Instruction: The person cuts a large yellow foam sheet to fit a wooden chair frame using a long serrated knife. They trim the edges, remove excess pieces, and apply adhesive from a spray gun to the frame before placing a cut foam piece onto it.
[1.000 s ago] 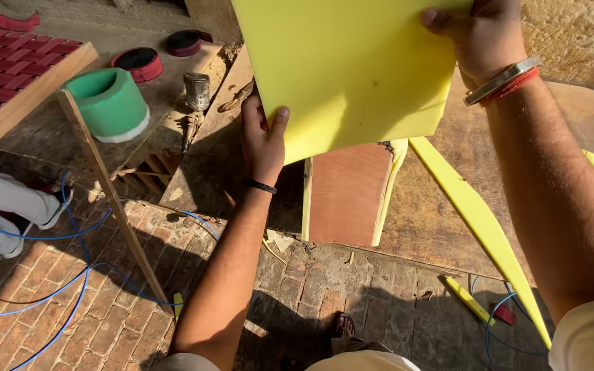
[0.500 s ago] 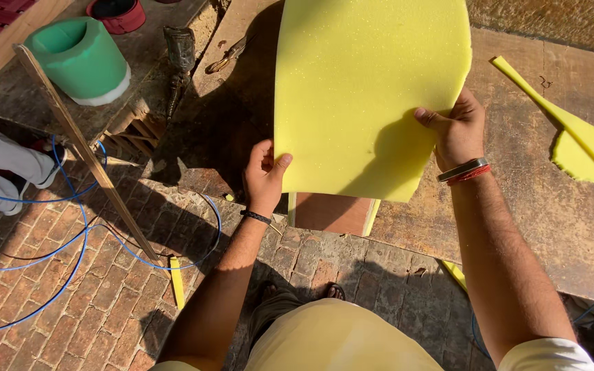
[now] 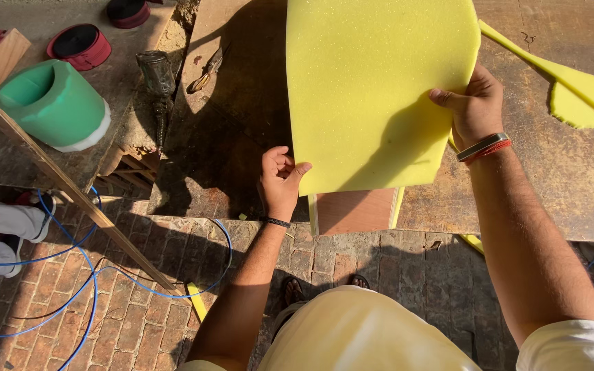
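Holding a yellow foam sheet up over the desk, one edge in each of the hands. Left hand closed on the lower left corner, thumb in front; right hand pinching the right edge, fingers wrapped behind. Already cut to a rounded outline, with yellow offcuts lying on the desk to the right. Not yet laid on the wooden panel below, seemingly a seat base, though mostly hidden. Glue gun and scissors untouched at the left.
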